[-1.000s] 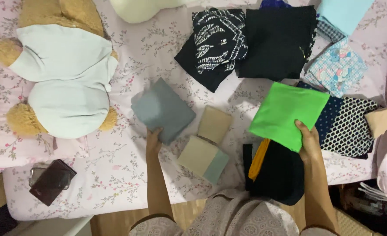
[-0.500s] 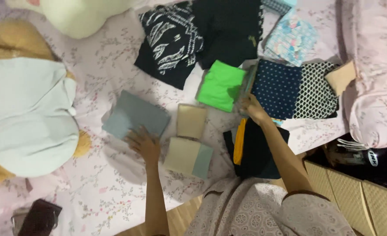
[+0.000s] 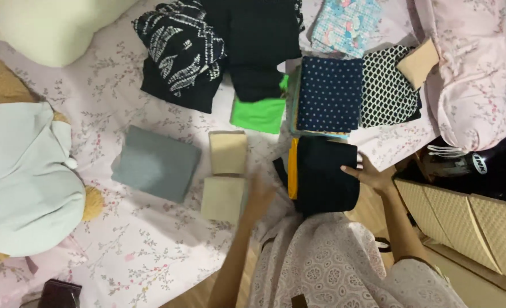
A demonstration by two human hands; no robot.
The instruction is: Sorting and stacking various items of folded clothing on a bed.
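Note:
My right hand lies with fingers apart against the right edge of a folded dark garment with a yellow stripe at the bed's near edge. Motion blurs my left hand; it is flat between that garment and the lower of two beige folded cloths, holding nothing. The upper beige cloth lies just beyond. A grey folded cloth sits to the left. A bright green folded cloth rests farther back, partly under a black garment.
A navy dotted cloth, a black-and-white lattice cloth and a tan piece lie at the right. A black-and-white patterned garment is at the back. A plush toy fills the left, a pink pillow the right. Woven-front drawers stand beside the bed.
The green cloth left my right hand and now lies by the black garment. My right hand came down to the dark garment. My left hand slid right, off the grey cloth.

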